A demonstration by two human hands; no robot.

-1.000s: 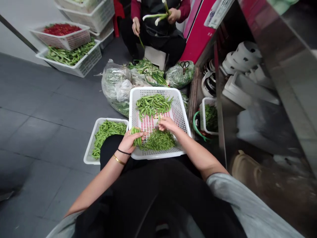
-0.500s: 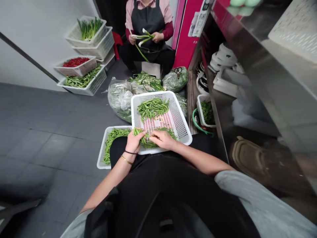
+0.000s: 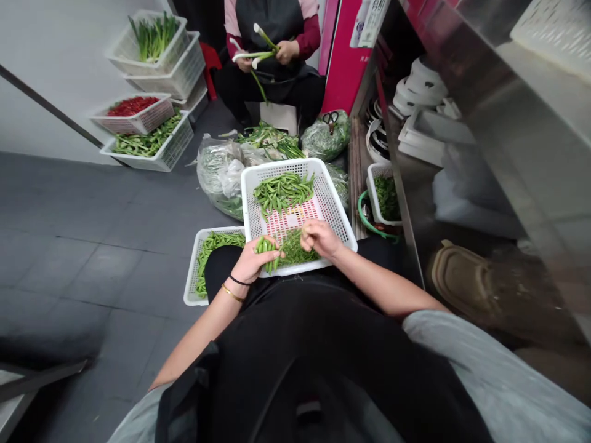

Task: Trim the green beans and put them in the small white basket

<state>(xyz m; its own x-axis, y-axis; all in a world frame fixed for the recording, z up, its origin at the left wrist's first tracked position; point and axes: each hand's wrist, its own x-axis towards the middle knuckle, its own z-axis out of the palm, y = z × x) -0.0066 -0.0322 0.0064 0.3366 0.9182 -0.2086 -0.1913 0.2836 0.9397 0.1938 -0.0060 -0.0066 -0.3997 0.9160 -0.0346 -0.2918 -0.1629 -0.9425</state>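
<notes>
My left hand (image 3: pixel 255 261) is wrapped round a small bunch of green chili peppers (image 3: pixel 266 247) at the near left of a white perforated basket (image 3: pixel 347 235) on my lap. Over the basket's near right part, my right hand (image 3: pixel 322 237) is closed, fingertips pressed together; anything between them is too small to make out. Beneath and beside it lies a heap of thin green stems (image 3: pixel 294 247). A pile of green chili peppers (image 3: pixel 284 192) rests in the basket's far half, apart from both hands.
Another white basket of green peppers (image 3: pixel 203 261) stands by my left leg. Beyond my basket lie bagged greens (image 3: pixel 219 175) and loose scallions (image 3: pixel 272 140). A co-worker (image 3: pixel 272 49) sits opposite, holding scallions. Stacked vegetable baskets (image 3: pixel 170 151) stand far left; a steel counter (image 3: pixel 517 117) runs along the right.
My right hand has moved up and right, away from the peppers in my left hand, uncovering more of the stem heap. The left hand still holds its bunch. The view has shifted slightly.
</notes>
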